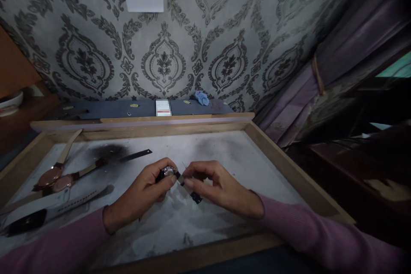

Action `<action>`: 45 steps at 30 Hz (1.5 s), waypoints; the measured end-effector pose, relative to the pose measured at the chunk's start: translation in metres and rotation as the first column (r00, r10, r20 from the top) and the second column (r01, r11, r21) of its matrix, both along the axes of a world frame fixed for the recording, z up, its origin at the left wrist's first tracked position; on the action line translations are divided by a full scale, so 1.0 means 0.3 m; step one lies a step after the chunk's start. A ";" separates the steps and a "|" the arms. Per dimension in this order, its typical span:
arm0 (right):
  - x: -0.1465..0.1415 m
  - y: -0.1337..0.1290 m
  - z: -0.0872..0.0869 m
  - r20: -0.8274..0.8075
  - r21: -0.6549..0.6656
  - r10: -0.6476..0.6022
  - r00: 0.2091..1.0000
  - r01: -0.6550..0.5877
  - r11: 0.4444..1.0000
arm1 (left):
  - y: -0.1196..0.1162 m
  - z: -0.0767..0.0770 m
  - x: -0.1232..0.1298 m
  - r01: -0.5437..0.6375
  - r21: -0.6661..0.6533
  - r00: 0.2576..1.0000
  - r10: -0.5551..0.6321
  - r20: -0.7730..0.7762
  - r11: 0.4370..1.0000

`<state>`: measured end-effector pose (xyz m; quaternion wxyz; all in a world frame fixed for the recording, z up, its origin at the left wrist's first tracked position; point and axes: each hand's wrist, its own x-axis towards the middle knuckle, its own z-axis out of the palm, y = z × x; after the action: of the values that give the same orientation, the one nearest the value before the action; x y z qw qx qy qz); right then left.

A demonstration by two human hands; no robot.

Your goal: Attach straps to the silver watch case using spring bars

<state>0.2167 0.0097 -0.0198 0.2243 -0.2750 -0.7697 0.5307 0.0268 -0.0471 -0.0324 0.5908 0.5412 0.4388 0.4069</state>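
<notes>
My left hand [146, 188] grips the round case of a wristwatch [168, 171] between thumb and fingers, over the middle of a white-bottomed wooden tray. Close on its right, my right hand [213, 186] pinches the dark watch strap [180, 178] near the case. A thin pointed thing [184, 165] sticks up by the right fingertips; whether they hold it is hard to tell. Below the right fingers hangs a dark strap end or buckle [195, 198].
Two rose-gold watches [50, 176] and a black-faced one with a pale strap [28, 221] lie at the tray's left. A dark strip [136, 155] lies behind my left hand. The wooden rim [150, 126] surrounds the tray; a blue cloth [202, 98] sits beyond it.
</notes>
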 end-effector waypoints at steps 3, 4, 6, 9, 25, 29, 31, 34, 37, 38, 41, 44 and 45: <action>-0.009 0.001 -0.012 -0.017 -0.012 -0.017 1.000 0.016 1.000 | -0.001 -0.006 -0.001 0.024 -0.028 0.999 -0.023 0.046 0.999; -0.011 0.001 -0.016 -0.021 -0.014 -0.020 1.000 0.020 1.000 | -0.001 -0.007 -0.001 0.031 -0.040 0.998 -0.028 0.062 0.999; -0.013 0.000 -0.020 -0.027 -0.009 -0.022 0.999 0.022 1.000 | 0.000 -0.008 0.001 0.033 -0.053 0.997 -0.029 0.076 0.998; -0.015 -0.005 -0.022 -0.043 -0.064 -0.022 0.999 0.019 0.998 | 0.002 -0.008 0.004 0.029 -0.067 0.996 -0.023 0.089 0.997; -0.037 0.007 -0.063 -0.154 -0.355 -0.185 0.971 0.120 0.927 | 0.001 -0.034 0.001 0.010 0.056 0.998 -0.006 -0.068 0.998; -0.038 0.007 -0.071 -0.162 -0.377 -0.196 0.967 0.123 0.918 | 0.002 -0.043 -0.003 0.008 0.069 0.997 -0.002 -0.079 0.998; -0.039 0.006 -0.072 -0.166 -0.388 -0.196 0.966 0.119 0.914 | 0.002 -0.051 -0.003 0.011 0.058 0.998 -0.007 -0.056 0.998; -0.039 0.005 -0.067 -0.176 -0.402 -0.204 0.963 0.119 0.908 | 0.002 -0.062 -0.001 0.011 0.038 1.000 -0.010 -0.021 0.999; -0.039 0.004 -0.059 -0.167 -0.418 -0.210 0.963 0.124 0.900 | 0.000 -0.066 0.002 0.016 0.015 1.000 -0.016 0.011 1.000; -0.039 0.004 -0.057 -0.160 -0.420 -0.212 0.964 0.128 0.899 | -0.001 -0.065 0.004 0.016 0.010 1.000 -0.016 0.024 1.000; -0.040 0.005 -0.057 -0.145 -0.407 -0.227 0.963 0.151 0.901 | -0.003 -0.062 0.009 0.030 -0.014 0.998 -0.029 0.064 0.999; -0.040 0.008 -0.065 -0.130 -0.400 -0.238 0.963 0.169 0.901 | -0.003 -0.066 0.012 0.067 -0.050 0.994 -0.063 0.085 0.996; -0.039 0.009 -0.068 -0.127 -0.400 -0.236 0.963 0.168 0.901 | -0.002 -0.070 0.013 0.075 -0.057 0.993 -0.070 0.090 0.996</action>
<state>0.2050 0.0124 -0.0401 0.2856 -0.3453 -0.5953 0.6670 0.0307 -0.0478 -0.0534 0.6402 0.5202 0.4044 0.3951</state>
